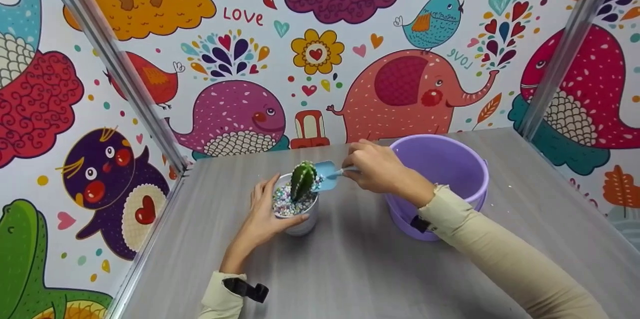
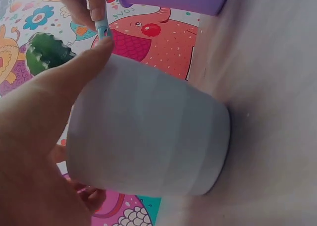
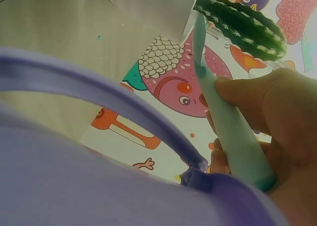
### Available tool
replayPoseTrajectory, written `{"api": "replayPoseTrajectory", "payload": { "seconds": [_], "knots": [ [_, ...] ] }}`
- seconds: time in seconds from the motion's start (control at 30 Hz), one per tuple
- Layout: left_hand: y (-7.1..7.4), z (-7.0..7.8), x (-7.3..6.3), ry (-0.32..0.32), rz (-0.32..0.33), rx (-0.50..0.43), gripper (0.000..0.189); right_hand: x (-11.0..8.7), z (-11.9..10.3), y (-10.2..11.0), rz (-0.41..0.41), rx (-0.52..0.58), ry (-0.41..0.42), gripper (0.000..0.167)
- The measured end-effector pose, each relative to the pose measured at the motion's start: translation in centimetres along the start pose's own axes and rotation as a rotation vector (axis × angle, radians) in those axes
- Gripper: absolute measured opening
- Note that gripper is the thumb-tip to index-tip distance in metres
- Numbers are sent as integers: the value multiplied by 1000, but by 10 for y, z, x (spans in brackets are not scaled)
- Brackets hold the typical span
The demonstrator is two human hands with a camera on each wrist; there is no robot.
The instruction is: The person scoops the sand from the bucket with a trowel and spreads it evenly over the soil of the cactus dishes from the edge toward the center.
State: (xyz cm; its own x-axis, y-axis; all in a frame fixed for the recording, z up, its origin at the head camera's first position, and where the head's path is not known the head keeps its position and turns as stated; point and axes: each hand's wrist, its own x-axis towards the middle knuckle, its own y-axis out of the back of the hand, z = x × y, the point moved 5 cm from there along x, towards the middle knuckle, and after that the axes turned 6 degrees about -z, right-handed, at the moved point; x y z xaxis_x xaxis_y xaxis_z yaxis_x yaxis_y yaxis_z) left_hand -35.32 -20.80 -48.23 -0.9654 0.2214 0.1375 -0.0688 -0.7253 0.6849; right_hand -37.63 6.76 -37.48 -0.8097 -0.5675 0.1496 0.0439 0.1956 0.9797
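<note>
My left hand [image 1: 267, 211] grips a white pot [image 2: 148, 127], thumb on the near side of the rim and fingers round the far side. In the pot, a green ribbed cactus [image 1: 303, 181] stands among small multicoloured pebbles [image 1: 285, 204]. My right hand [image 1: 375, 166] holds a light-blue toy shovel [image 3: 233, 132] by its handle. The blade [image 1: 326, 175] is over the right edge of the pot, beside the cactus, with some pebbles at its tip. In the right wrist view the thumb lies along the handle and the fingertips show behind it.
A purple bucket [image 1: 435, 159] stands right of the pot, beneath the right forearm; its handle [image 3: 99, 87] hangs down in the right wrist view. Stray bits lie on the grey table [image 1: 350, 269] right of the bucket. Cartoon-printed walls [image 1: 320, 89] border the table.
</note>
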Motion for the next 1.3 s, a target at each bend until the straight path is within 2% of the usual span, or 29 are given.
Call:
{"api": "replayPoseTrajectory", "payload": {
  "seconds": [0.13,0.53,0.63,0.73,0.93,1.13,1.3],
  "knots": [
    [3,-1,-1,-4,1,-23,128,1,0,0,11,-2,-4,20],
    [11,-8,-2,-49,-68,-156,127,-1,1,1,46,-53,1,20],
    [9,-6,-3,-37,-73,-140,127,-1,2,1,57,-57,0,20],
    [4,-2,-3,-28,-65,-84,131,-1,2,1,86,-82,15,19],
    [-1,1,-2,-1,-9,-10,131,-2,1,2,135,-111,36,17],
    [2,-2,0,-11,23,-32,130,-2,1,2,141,-110,30,17],
    [6,-8,1,-4,0,-78,130,-1,0,1,135,-116,18,19]
  ]
}}
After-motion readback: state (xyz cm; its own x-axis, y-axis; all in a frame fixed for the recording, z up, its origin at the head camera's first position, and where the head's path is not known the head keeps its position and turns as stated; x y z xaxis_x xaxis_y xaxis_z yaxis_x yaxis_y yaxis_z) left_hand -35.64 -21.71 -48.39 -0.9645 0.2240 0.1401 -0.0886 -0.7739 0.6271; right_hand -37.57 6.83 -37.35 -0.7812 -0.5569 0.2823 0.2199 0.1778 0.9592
